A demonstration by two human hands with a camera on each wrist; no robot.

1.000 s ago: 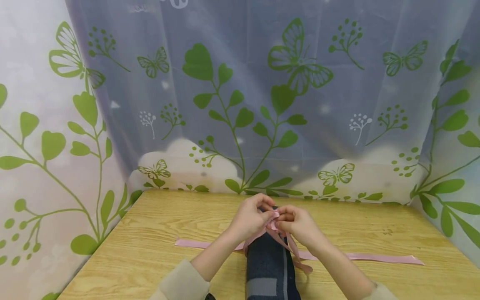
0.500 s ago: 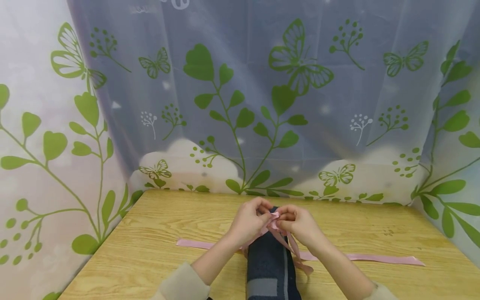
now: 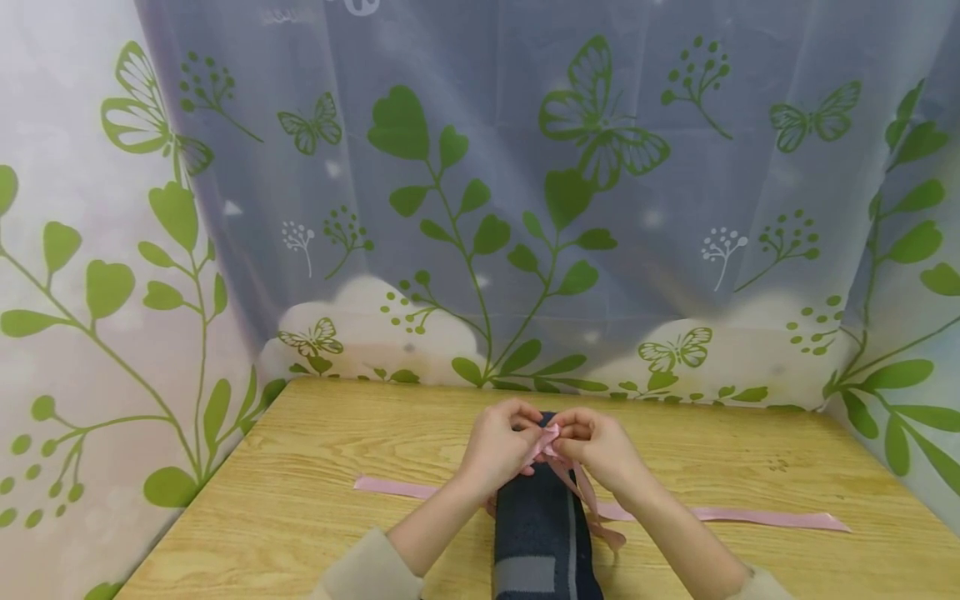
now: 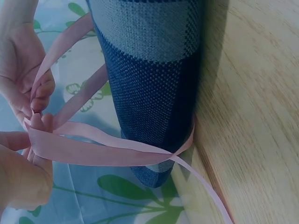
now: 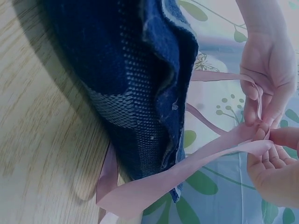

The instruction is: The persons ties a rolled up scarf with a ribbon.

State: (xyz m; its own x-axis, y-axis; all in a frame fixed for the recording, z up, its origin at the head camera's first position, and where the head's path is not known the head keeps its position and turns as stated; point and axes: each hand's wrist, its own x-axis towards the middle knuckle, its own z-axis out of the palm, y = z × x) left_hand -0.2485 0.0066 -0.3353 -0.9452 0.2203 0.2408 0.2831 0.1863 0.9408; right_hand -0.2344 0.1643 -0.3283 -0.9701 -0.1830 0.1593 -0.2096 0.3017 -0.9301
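A dark-blue and grey checked cloth roll (image 3: pixel 532 517) lies lengthwise on the wooden table, pointing away from me. Pink ribbon (image 4: pixel 93 149) loops round its far part and rises to both hands. Above that far part, my left hand (image 3: pixel 491 442) pinches the ribbon between thumb and fingers. My right hand (image 3: pixel 603 450) pinches it right beside, the fingertips of both hands nearly meeting at a folded bit of ribbon. In the right wrist view, a broad strand runs from under the roll to the right hand (image 5: pixel 275 175), and the left hand (image 5: pixel 268 65) holds another strand.
More pink ribbon lies flat across the table (image 3: pixel 300 525), one end (image 3: pixel 375 486) out to the left and another (image 3: pixel 795 519) to the right. A patterned curtain (image 3: pixel 480 208) with green leaves and butterflies hangs behind and at both sides.
Both hands stay nearly in place over the roll. The left fingers have dipped slightly, and the ribbon between the fingertips has shifted, with more of it showing beside the left thumb.
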